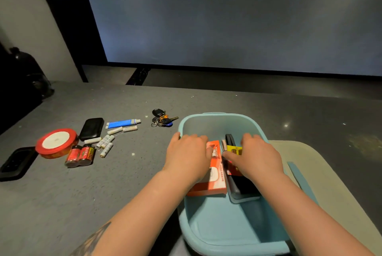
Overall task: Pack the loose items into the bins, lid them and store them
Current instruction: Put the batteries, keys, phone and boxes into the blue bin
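Hands reach into the pale blue plastic bin [219, 123] on the grey speckled table [128, 183]: the left hand [189, 155] lies flat, fingers together, on an orange-and-white cardboard box [216, 181], while the right hand [257, 157] presses a yellow-and-red packet [234, 150] (grip hidden). Loose white batteries [106, 143], a red tape roll [55, 143] and a bunch of keys [162, 118] lie to the left on the table.

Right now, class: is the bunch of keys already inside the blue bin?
No: the bunch of keys lies on the grey counter, just left of the blue bin, outside its rim.
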The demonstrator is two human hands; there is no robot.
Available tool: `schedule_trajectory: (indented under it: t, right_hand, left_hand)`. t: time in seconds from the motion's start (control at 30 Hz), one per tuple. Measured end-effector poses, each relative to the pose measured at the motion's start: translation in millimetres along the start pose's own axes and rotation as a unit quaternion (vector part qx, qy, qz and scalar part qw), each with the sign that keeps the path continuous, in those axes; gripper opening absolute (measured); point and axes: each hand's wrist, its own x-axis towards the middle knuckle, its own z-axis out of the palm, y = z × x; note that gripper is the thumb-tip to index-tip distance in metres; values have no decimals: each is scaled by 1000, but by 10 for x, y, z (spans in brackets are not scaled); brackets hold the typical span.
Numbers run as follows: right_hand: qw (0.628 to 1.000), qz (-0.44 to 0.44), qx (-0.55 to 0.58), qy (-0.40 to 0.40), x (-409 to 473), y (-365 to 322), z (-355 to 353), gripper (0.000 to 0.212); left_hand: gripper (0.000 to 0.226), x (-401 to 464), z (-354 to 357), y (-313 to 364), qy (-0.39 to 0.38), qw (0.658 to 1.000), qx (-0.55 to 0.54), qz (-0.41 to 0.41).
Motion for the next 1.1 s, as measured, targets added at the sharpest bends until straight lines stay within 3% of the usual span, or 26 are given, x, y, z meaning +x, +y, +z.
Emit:
schedule_trajectory:
  t: [0.27,0.5,0.6,0.77,0.9,1.1]
  right_hand:
    - [981,-155,112,22,6,-1011,-252,34]
    - [950,-232,160,-136,176,-1922,195,17]
    - [941,-243,129,-198,398,-2242,441,26]
    - [942,-245,76,-216,683,-2736,803,37]
    - [933,-255,90,-238,624,-3043,1113,70]
    - [943,-232,109,-212,559,-3188,1383,84]
  left_hand:
    - [34,-325,-284,-853,113,984,-99,-97]
    - [32,-564,-63,-1866,64,971,-116,-197]
    - [32,-490,10,-2310,53,967,-104,-226]
    - [47,-116,80,-2924,7,975,-118,-191]
    - [49,155,150,-3261,-1,982,-108,-153]
    - [44,385,128,-3574,-118,988,-62,-83]
